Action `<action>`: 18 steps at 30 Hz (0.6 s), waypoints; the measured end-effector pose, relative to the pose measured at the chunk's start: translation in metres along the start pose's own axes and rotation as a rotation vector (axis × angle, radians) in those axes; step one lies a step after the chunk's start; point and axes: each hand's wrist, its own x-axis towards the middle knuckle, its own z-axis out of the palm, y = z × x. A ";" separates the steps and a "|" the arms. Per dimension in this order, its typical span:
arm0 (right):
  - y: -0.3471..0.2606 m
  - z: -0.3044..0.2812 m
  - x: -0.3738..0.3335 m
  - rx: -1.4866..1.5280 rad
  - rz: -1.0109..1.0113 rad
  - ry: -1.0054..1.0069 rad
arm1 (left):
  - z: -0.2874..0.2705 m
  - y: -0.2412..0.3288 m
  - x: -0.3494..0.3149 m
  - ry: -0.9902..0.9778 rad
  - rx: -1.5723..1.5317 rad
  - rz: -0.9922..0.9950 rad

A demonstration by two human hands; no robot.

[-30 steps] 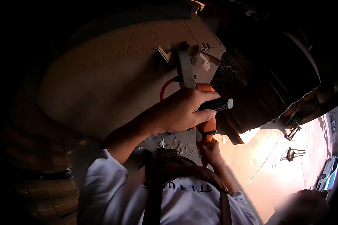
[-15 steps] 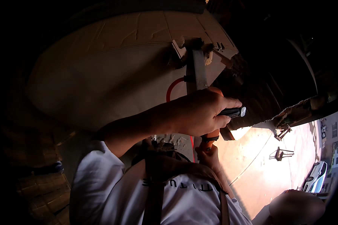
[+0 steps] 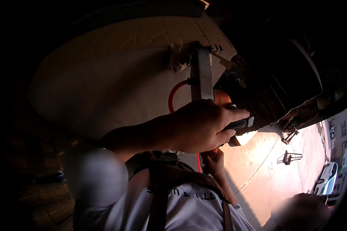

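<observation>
My left hand [image 3: 202, 127] is closed around the dark handle [image 3: 241, 124] of an orange power tool [image 3: 221, 97]. The tool is held up against an upright grey metal bar [image 3: 202, 73] fixed on a beige panelled surface [image 3: 112, 81]. My right hand [image 3: 215, 163] sits just below, gripping the tool's lower end, where a red hose [image 3: 198, 163] runs down. The same red hose loops [image 3: 172, 94] beside the bar. Most of the tool's body is hidden behind my left hand.
A dark, rough structure with a ragged edge [image 3: 273, 84] hangs to the right of the bar. Below it lies a sunlit reddish floor [image 3: 258, 192] with two small metal stands [image 3: 291, 157] and a thin cable. A white car [image 3: 325, 175] is at far right.
The view has shifted closer, so the bar and my left hand look larger and sit further right. Both hands keep their grip on the tool.
</observation>
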 end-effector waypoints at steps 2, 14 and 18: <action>-0.015 0.003 0.007 -0.037 0.073 -0.074 | -0.017 0.009 -0.004 -0.054 -0.012 -0.134; 0.006 0.005 0.019 0.051 -0.074 -0.007 | -0.001 -0.010 0.004 0.012 0.061 -0.036; -0.007 -0.004 0.023 -0.031 0.096 -0.103 | 0.001 -0.034 0.005 0.017 -0.091 -0.121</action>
